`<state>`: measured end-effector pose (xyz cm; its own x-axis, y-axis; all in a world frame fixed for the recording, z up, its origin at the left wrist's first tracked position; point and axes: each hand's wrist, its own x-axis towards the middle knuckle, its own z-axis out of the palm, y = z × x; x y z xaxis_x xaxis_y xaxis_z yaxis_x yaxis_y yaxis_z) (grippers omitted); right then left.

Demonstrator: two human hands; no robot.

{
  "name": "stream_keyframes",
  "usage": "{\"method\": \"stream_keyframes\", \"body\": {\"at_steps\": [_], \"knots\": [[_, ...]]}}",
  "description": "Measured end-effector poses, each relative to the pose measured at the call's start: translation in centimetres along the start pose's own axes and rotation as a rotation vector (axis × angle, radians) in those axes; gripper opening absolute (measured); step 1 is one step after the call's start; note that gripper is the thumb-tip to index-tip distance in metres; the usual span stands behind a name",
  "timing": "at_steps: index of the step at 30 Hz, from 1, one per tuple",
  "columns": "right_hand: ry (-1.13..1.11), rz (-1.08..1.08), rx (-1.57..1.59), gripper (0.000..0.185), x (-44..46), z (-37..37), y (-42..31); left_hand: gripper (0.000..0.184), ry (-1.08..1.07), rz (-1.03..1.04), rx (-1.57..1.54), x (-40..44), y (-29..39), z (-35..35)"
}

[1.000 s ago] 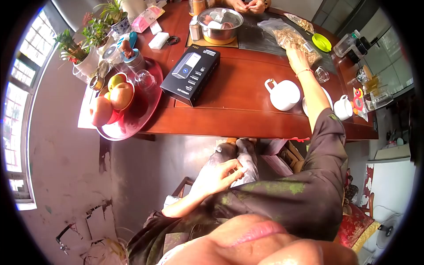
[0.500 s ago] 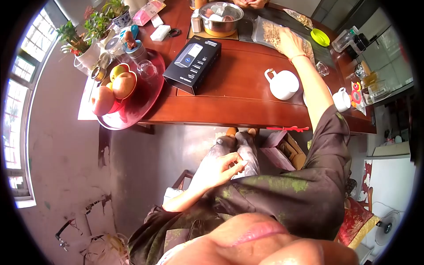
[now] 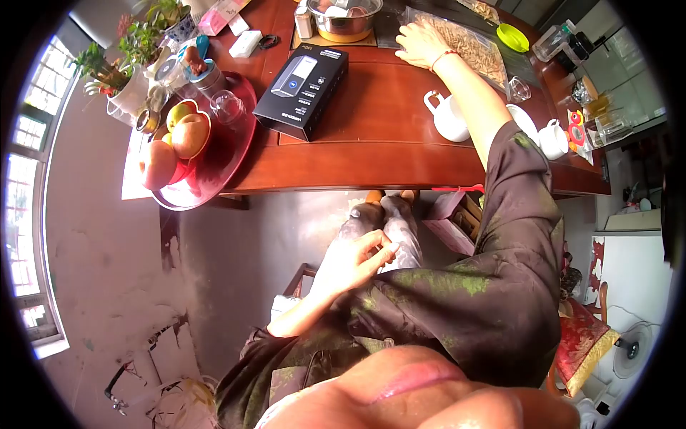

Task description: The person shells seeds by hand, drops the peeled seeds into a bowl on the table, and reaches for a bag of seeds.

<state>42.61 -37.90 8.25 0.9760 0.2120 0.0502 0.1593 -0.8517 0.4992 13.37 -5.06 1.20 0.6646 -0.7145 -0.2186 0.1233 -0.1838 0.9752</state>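
My right hand point(image 3: 423, 44) reaches across the table with its fingers spread, palm down, at the left edge of a clear flat bag point(image 3: 468, 48) full of small tan pieces that look like peanuts. Whether the fingers touch the bag or the tabletop beside it, I cannot tell. Below that forearm stands a white teapot point(image 3: 449, 120), partly covered by the arm. Over my lap rests my left hand point(image 3: 355, 261), fingers loosely bent and apart, with nothing in it.
A black printed box point(image 3: 301, 91) lies left of centre on the wooden table point(image 3: 386, 161). Fruit point(image 3: 191, 136) and glassware share a red tray point(image 3: 239, 161). At the back is a metal pot point(image 3: 346, 23); on the right are a green bowl point(image 3: 512, 38) and a white cup point(image 3: 552, 139).
My right hand has slid left, from on top of the bag to its left edge, with the fingers now spread. The view has shifted slightly. My left hand stays over my lap.
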Motion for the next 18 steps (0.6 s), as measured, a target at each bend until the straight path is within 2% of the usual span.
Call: {"method": "stream_keyframes", "body": {"at_steps": [2, 3, 5, 6, 8, 9, 10, 11, 12, 13, 14, 15, 18], "knots": [[0.141, -0.072, -0.006, 0.026, -0.7, 0.6, 0.1, 0.018, -0.008, 0.019, 0.017, -0.1, -0.1, -0.1], [0.14, -0.071, -0.008, 0.026, -0.6, 0.4, -0.1, 0.018, -0.01, 0.02, 0.015, -0.2, 0.0, -0.2], [-0.014, -0.036, 0.054, 0.027, -0.8, -0.2, -0.1, 0.017, -0.033, -0.023, -0.042, -0.1, 0.3, -0.2], [0.067, -0.038, 0.019, 0.027, -0.6, 1.1, 0.0, 0.02, -0.014, -0.022, -0.006, -0.1, -0.2, -0.1], [0.065, -0.027, 0.048, 0.02, -0.4, 1.0, -0.1, 0.023, -0.001, 0.001, -0.033, -0.2, -1.3, 0.1], [-0.026, 0.003, 0.046, 0.038, -0.6, -0.4, -0.5, 0.02, 0.008, 0.032, -0.07, -0.2, -1.5, 0.2], [-0.145, 0.01, 0.034, 0.038, -0.5, -1.9, -0.8, 0.018, 0.018, 0.032, -0.136, -0.4, -1.5, 0.2], [-0.041, -0.02, 0.018, 0.037, -0.3, -0.5, -0.6, 0.016, 0.003, 0.03, -0.205, -0.4, -1.5, 0.4], [-0.013, -0.035, -0.035, 0.032, -0.6, 0.1, -0.5, 0.014, 0.026, 0.093, -0.208, -0.3, -2.6, 0.6], [0.049, -0.078, -0.062, 0.029, -1.0, 0.7, -0.1, 0.015, 0.007, 0.071, -0.25, -0.4, -2.2, 0.6], [0.109, -0.096, -0.082, 0.019, -0.9, 1.3, -0.1, 0.015, 0.0, 0.081, -0.287, -0.5, -2.2, 0.8], [0.061, -0.136, -0.072, 0.009, -0.9, 0.9, 0.0, 0.015, 0.009, 0.102, -0.319, -0.4, -2.2, 0.7], [0.089, -0.149, -0.099, 0.008, -2.6, -0.8, -0.4, 0.014, -0.035, 0.061, -0.37, -0.4, -2.3, 0.5]]}}
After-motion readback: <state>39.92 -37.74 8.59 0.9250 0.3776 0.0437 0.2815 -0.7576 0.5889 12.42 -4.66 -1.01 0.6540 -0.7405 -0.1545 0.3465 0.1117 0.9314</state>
